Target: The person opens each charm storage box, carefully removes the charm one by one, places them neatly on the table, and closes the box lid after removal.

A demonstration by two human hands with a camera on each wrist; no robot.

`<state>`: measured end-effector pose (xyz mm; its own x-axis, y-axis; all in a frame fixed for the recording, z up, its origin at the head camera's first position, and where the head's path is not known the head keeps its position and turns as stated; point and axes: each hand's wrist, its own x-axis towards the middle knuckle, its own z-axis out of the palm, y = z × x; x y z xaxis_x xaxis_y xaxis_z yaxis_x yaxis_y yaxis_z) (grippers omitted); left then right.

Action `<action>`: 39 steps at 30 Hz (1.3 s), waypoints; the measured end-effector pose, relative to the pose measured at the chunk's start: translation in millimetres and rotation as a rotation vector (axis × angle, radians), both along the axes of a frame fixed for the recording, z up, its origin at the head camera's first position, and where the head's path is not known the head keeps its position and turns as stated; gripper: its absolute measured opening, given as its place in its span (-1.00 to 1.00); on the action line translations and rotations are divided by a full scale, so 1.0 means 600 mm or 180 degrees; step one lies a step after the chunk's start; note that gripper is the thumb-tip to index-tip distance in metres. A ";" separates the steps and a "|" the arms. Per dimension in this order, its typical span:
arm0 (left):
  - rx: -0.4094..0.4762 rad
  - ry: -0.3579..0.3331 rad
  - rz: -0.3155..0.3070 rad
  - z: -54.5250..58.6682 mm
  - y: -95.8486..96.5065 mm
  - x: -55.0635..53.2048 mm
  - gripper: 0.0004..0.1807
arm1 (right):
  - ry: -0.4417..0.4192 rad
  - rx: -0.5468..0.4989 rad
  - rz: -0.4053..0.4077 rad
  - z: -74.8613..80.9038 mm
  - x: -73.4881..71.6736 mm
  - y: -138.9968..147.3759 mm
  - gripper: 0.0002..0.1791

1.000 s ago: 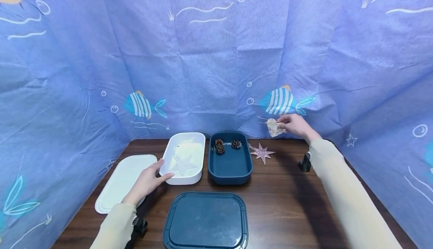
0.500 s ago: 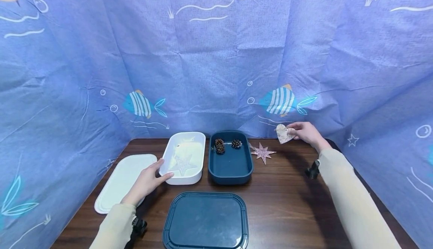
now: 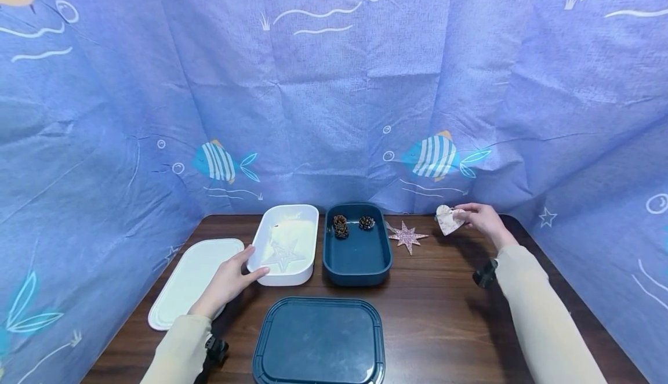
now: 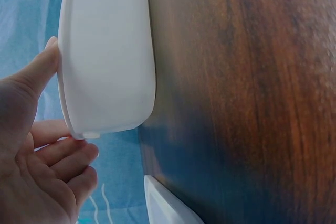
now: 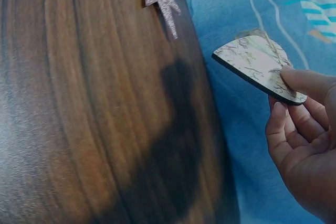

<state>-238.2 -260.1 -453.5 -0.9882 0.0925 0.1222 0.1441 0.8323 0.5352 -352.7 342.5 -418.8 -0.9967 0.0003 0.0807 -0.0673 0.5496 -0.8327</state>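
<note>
Heart ornament (image 3: 446, 220), in the head view, is in the right hand (image 3: 485, 221), at two o'clock from the pink star (image 3: 407, 237). Left wrist view: the left hand (image 4: 31, 169) spreads fingers against the white box (image 4: 107, 51), presumably steadying it. Right wrist view: fingers pinch the ornament's edge, probably suiting its flatness.

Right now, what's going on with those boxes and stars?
A person's right hand pinches a heart ornament, right of a pink star. Their left hand holds the corner of the white box, where a pale star lies. The blue box holds pine cones. The white lid and blue lid lie on the table.
</note>
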 end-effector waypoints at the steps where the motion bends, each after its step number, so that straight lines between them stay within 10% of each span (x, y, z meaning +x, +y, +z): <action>1: 0.0003 0.0002 0.0004 0.000 0.000 0.000 -0.06 | -0.0003 0.0007 -0.0017 -0.004 0.000 0.001 -0.48; 13: 0.0012 0.0018 0.0026 0.006 -0.003 0.001 -0.04 | -0.0302 -0.0441 -0.0062 -0.046 -0.006 0.008 -0.48; 39: 0.0010 0.0053 0.0004 -0.006 -0.002 -0.003 -0.05 | -0.0135 0.0324 0.0017 -0.090 -0.017 -0.007 -0.47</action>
<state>-239.8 -261.3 -457.3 -0.9861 0.0907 0.1391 0.1519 0.8308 0.5354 -363.0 338.1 -472.6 -0.9992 -0.0112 0.0379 -0.0365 0.6311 -0.7748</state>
